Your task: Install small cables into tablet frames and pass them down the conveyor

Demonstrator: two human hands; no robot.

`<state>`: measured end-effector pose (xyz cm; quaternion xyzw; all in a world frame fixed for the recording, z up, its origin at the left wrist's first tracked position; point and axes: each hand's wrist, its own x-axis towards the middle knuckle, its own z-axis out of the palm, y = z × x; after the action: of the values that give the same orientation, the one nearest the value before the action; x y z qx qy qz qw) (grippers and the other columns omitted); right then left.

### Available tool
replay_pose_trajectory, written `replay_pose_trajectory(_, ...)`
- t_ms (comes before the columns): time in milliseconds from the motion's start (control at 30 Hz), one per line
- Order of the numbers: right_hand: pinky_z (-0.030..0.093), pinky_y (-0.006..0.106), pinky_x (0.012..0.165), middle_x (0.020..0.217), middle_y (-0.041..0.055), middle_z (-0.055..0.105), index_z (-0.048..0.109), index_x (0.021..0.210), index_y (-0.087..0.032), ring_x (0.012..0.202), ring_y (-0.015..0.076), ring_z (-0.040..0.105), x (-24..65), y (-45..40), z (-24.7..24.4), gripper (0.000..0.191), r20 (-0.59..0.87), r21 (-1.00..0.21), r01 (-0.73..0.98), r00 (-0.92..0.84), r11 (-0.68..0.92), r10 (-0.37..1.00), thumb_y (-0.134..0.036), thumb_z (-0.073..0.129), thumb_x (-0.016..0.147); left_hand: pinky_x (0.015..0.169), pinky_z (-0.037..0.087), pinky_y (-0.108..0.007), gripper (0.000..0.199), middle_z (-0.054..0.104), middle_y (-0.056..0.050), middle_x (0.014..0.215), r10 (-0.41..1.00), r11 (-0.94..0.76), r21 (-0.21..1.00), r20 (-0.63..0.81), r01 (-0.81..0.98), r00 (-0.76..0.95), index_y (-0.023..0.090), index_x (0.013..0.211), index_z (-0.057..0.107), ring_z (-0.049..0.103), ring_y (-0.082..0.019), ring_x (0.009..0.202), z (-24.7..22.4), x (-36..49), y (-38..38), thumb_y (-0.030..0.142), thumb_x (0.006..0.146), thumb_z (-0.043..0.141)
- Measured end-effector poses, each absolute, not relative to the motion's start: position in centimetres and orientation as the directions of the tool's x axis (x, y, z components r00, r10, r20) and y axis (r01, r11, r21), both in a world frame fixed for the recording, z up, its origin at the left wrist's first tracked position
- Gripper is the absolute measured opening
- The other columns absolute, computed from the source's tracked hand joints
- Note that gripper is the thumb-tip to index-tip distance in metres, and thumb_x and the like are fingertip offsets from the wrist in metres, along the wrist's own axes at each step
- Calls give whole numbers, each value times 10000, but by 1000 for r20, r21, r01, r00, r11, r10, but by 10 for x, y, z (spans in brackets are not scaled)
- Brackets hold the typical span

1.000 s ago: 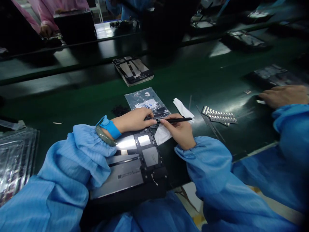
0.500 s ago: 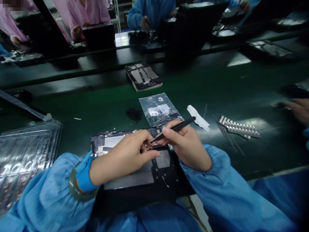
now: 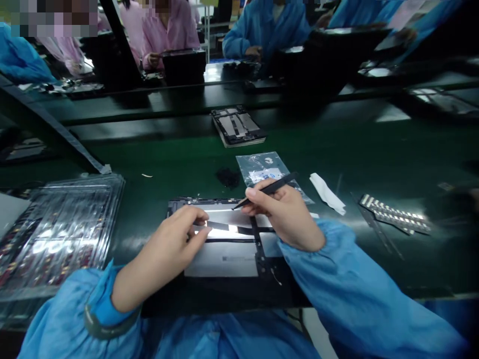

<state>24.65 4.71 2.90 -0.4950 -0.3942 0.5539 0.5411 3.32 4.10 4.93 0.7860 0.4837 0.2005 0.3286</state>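
An opened tablet [image 3: 224, 264] lies in front of me, silvery battery panels and dark strips showing inside its black frame. My left hand [image 3: 183, 234] is over its left part, fingers curled and thumb apart from the forefinger, near a dark flat cable [image 3: 239, 229]. I see nothing held there, though the other fingertips are hidden. Black tweezers [image 3: 275, 185] are gripped in my right hand [image 3: 279, 207], with their tip pointing left over the tablet's upper part.
Beyond the tablet are a clear plastic bag [image 3: 262, 162], a dark clump of small pieces [image 3: 227, 177] and a stack of tablets [image 3: 243, 137]. Clear trays [image 3: 75, 214] stand left. A white paper strip [image 3: 327, 194] and component strips [image 3: 396, 214] lie right. Co-workers sit across the bench.
My left hand has moved left, away from the tweezers' tip, uncovering the tablet's middle. My right hand still holds the tweezers. The whole view has shifted, so the scene sits further right.
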Motion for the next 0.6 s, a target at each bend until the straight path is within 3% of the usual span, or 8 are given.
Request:
replay_pose_trajectory(167, 559, 247, 520, 550, 4, 647, 583, 691, -186, 566, 171, 672, 227, 70, 17, 313, -59, -998, 9, 42, -59, 997, -424, 783, 654, 480, 404, -221, 158, 537, 45, 544, 961, -24, 851, -125, 525, 246, 203, 864, 578, 540, -118, 492, 35, -2, 29, 348, 820, 537)
replay_pose_trajectory(267, 551, 240, 493, 552, 8, 645, 575, 689, -182, 552, 169, 666, 219, 79, 12, 355, -112, -994, 13, 45, -112, 993, -450, 798, 618, 462, 404, -224, 146, 546, 42, 533, 995, 32, 845, -79, 534, 65, 203, 802, 595, 542, -122, 472, 24, -24, 23, 344, 785, 558)
replay_pose_trajectory(367, 546, 222, 480, 551, 12, 649, 572, 683, -179, 531, 158, 658, 219, 83, 11, 391, -190, -981, -55, 48, -187, 981, -464, 817, 578, 574, 464, -262, 159, 644, -7, 673, 982, 3, 717, 129, 697, -136, 204, 778, 639, 617, -160, 608, 8, -48, 22, 288, 779, 504)
replay_pose_trajectory(467, 545, 210, 481, 549, 8, 648, 576, 679, -177, 531, 152, 658, 224, 82, 11, 402, -178, -983, -63, 87, -173, 980, -467, 828, 561, 712, 481, -304, 261, 698, -49, 822, 921, 26, 529, 316, 848, -226, 194, 855, 686, 656, -200, 772, -10, -66, 25, 253, 803, 437)
replay_pose_trajectory(600, 558, 241, 507, 560, 2, 647, 587, 699, -181, 548, 168, 666, 232, 84, 5, 374, -51, -993, 94, 193, -70, 980, -466, 809, 600, 623, 464, -307, 324, 688, -35, 692, 920, 137, 485, 262, 864, -293, 182, 977, 696, 633, -188, 595, -27, -75, 27, 289, 818, 435)
